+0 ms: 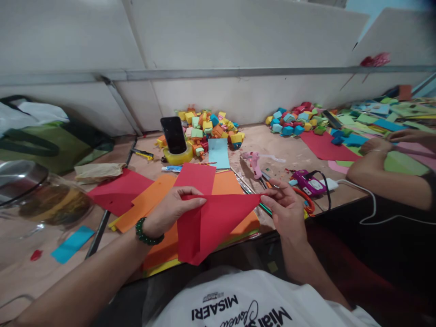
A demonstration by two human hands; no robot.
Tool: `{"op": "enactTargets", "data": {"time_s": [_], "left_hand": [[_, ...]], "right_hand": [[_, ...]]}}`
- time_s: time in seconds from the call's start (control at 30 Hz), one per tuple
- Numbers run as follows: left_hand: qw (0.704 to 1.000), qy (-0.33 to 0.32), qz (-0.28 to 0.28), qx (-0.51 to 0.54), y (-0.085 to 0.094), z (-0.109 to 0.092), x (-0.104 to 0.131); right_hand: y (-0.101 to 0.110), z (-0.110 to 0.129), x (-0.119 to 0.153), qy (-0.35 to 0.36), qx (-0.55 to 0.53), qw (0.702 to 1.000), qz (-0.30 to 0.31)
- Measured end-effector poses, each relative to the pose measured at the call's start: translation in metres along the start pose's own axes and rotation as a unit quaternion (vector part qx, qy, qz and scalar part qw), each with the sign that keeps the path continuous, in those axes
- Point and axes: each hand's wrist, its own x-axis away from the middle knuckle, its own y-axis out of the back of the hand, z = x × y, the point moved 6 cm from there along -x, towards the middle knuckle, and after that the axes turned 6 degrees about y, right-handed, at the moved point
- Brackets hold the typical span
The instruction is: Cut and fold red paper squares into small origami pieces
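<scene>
A folded red paper hangs between my hands, its top edge straight and its lower part tapering to a point. My left hand pinches the upper left of it between thumb and fingers. At the far right corner, my right hand grips the paper with thumb and fingertips. Under and behind it lie orange sheets and another red sheet. Beyond my right hand rests a pink glue gun.
Behind are piles of small paper cubes, a phone on a yellow tape roll, and a light blue sheet. A glass jar is at left. At right are a purple device with cables and another person's arm.
</scene>
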Motion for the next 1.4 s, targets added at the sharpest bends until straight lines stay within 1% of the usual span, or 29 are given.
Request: {"op": "enactTargets", "data": {"time_s": [0.13, 0.3, 0.57, 0.73, 0.83, 0.97, 1.07, 1.23, 1.4], "left_hand": [[1.0, 0.007, -0.009, -0.002, 0.004, 0.001, -0.001], [0.999, 0.03, -0.003, 0.016, 0.003, 0.003, -0.003], [0.999, 0.019, 0.018, 0.036, 0.0, 0.002, -0.005], [0.998, 0.028, 0.017, 0.06, -0.001, 0.005, -0.005], [0.997, 0.029, 0.023, 0.07, 0.0, 0.008, -0.006], [0.997, 0.029, 0.031, 0.067, 0.001, 0.011, -0.008], [0.997, 0.031, 0.029, 0.067, 0.001, 0.011, -0.007], [0.997, 0.03, 0.025, 0.065, 0.0, 0.006, -0.001], [0.999, 0.006, 0.009, 0.035, 0.002, 0.001, 0.002]], "right_hand": [[0.002, -0.004, 0.0, 0.003, 0.005, 1.0, -0.002], [0.001, -0.006, 0.0, -0.01, 0.012, 1.0, 0.011], [0.002, -0.001, 0.002, -0.014, 0.017, 1.0, 0.003], [0.006, -0.003, 0.003, -0.042, 0.0, 0.999, -0.017], [0.007, -0.003, 0.004, -0.045, -0.004, 0.999, -0.009], [0.004, -0.001, 0.004, -0.045, 0.01, 0.999, 0.017], [0.001, 0.003, 0.004, -0.037, 0.015, 0.999, 0.015], [-0.01, 0.005, 0.005, -0.035, 0.046, 0.998, 0.038], [-0.014, 0.006, 0.004, -0.043, 0.048, 0.997, 0.048]]}}
